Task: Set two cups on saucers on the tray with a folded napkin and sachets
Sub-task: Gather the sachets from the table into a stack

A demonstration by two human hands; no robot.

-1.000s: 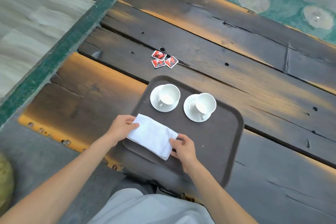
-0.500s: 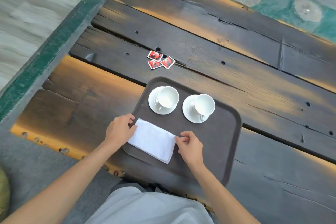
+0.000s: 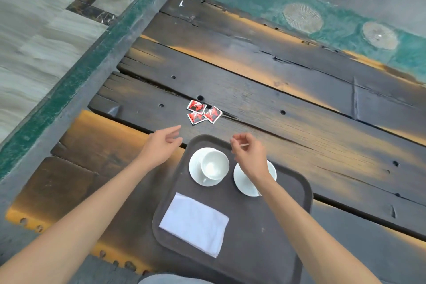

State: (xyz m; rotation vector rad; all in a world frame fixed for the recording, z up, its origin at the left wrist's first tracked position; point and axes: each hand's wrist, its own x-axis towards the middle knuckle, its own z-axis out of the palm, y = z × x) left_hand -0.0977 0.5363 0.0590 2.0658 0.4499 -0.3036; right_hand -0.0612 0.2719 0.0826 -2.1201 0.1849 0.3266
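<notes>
Head view, landmark: a dark tray on a weathered plank table, seen from above.
On the tray, far half: two white saucers; the left cup stands upright on its saucer. The right saucer shows, but its cup is hidden under the wrist.
On the tray, near-left corner: a folded white napkin lying flat, nothing touching it.
Beyond the tray's far edge: three red sachets in a small overlapping cluster on the table, not yet on the tray.
Left hand: just off the tray's far-left corner, fingers spread apart, empty, pointing toward the sachets.
Right hand: above the tray's far edge and the right saucer, fingers loosely curled; possibly pinching something thin and pale, though blur makes this uncertain.
Risk, cups: the right forearm passes low over the right saucer, so pulling back could clip the hidden cup and tip it.
Risk, sachets: they are flat and overlapping, so a quick pinch may lift only one or flick the others away from the tray.
</notes>
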